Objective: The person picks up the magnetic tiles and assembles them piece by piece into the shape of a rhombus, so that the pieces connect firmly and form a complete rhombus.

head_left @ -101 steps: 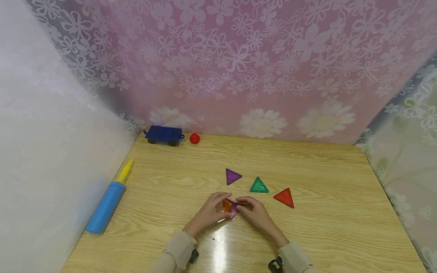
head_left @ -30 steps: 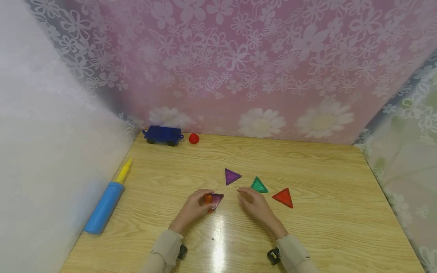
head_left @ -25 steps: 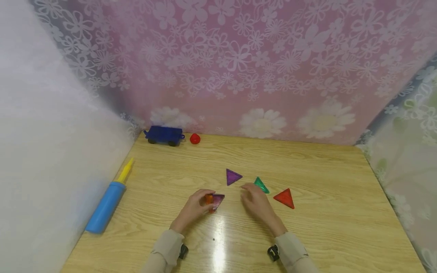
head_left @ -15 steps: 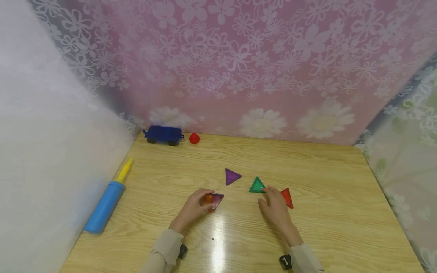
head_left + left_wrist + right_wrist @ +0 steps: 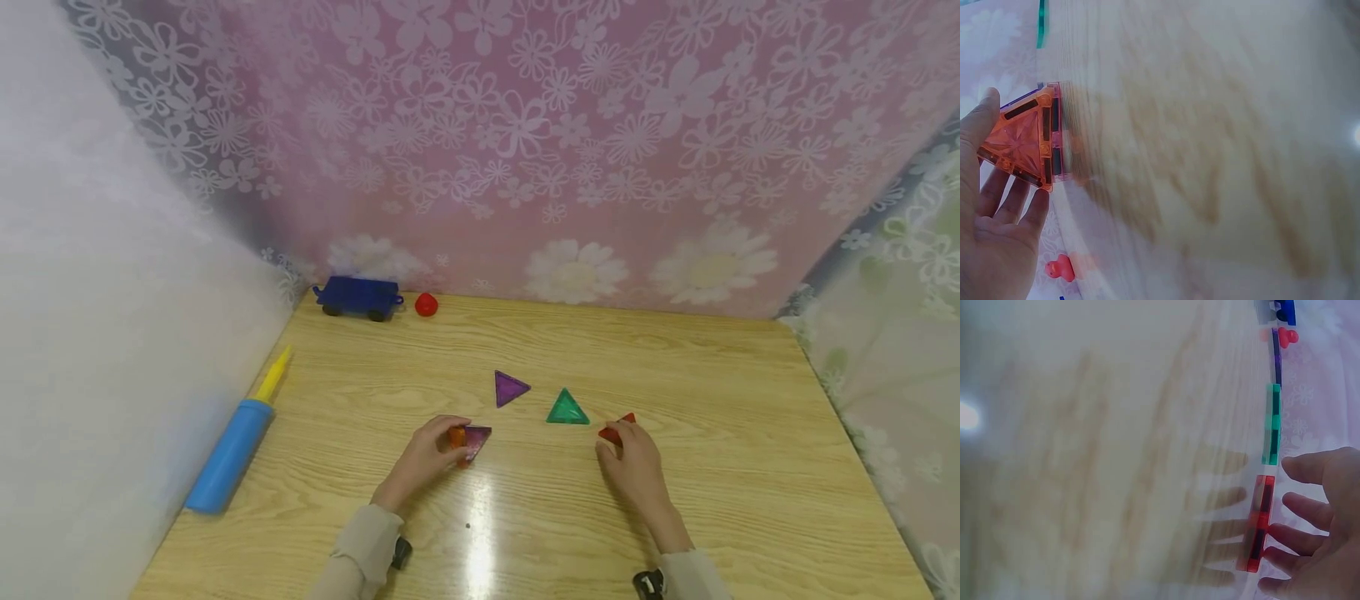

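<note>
My left hand (image 5: 426, 457) pinches an orange triangular magnetic tile (image 5: 1019, 140) between thumb and fingers. The tile stands on edge, leaning, its base against a purple triangular tile (image 5: 477, 440) that lies flat on the table. My right hand (image 5: 637, 467) hovers over a red triangular tile (image 5: 612, 434) and hides much of it. In the right wrist view its fingers are spread, their tips right at the red tile's edge. A green triangular tile (image 5: 567, 409) lies flat left of the right hand, and another purple triangular tile (image 5: 510, 389) lies farther back.
On the wooden table (image 5: 720, 375), a blue toy wagon (image 5: 358, 297) and a small red toy piece (image 5: 426, 305) stand at the back left. A blue hand pump (image 5: 231, 457) with a yellow nozzle lies along the left edge. A flowered curtain (image 5: 480, 167) hangs behind.
The left hand shifted left with the orange and purple tiles, then stayed put. My right hand left those tiles and moved right, past the green tile to the red one.
</note>
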The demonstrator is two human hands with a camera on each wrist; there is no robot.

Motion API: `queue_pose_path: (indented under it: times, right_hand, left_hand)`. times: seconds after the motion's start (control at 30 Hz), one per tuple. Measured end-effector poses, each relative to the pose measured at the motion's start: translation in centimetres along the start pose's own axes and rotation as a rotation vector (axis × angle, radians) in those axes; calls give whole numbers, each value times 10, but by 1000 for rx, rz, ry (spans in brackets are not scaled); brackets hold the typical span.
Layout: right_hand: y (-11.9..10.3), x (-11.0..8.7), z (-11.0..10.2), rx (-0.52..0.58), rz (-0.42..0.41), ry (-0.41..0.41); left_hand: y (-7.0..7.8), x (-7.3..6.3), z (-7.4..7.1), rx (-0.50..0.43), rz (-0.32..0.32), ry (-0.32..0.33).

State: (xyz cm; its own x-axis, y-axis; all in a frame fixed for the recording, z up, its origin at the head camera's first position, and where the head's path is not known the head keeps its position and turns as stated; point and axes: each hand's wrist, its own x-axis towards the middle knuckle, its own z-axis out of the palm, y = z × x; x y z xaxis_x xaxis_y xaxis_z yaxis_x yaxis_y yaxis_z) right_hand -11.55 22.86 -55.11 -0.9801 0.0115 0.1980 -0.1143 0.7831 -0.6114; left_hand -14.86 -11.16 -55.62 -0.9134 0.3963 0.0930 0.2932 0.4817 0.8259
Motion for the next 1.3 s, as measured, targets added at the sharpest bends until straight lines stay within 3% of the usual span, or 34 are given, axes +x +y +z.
queue_pose_path:
  times: [0.73,1.3]
  right_hand:
    - [-11,-6,-3,58,54,-83]
    - [-26,-16,8,144,20,-141]
  left_hand:
    - [-3,1,1,4,-5,24]
    - [-2,0,-1,-12,1,31]
